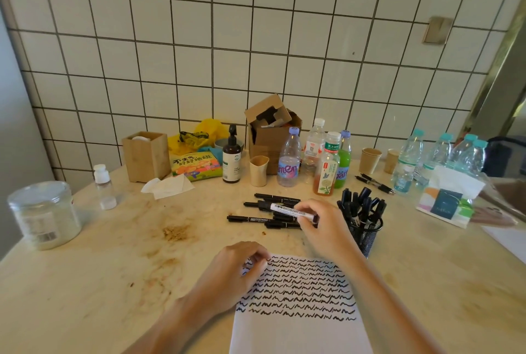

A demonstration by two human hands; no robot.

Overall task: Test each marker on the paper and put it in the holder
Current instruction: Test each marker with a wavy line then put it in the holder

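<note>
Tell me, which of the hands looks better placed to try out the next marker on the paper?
The right hand. It already grips a marker above the loose pile, just beyond the paper. The left hand rests on the paper's top-left corner, seemingly steadying it.

A white tiled wall (pixel 256 40) with dark grout stands behind a stained beige stone table (pixel 113 268).
</note>
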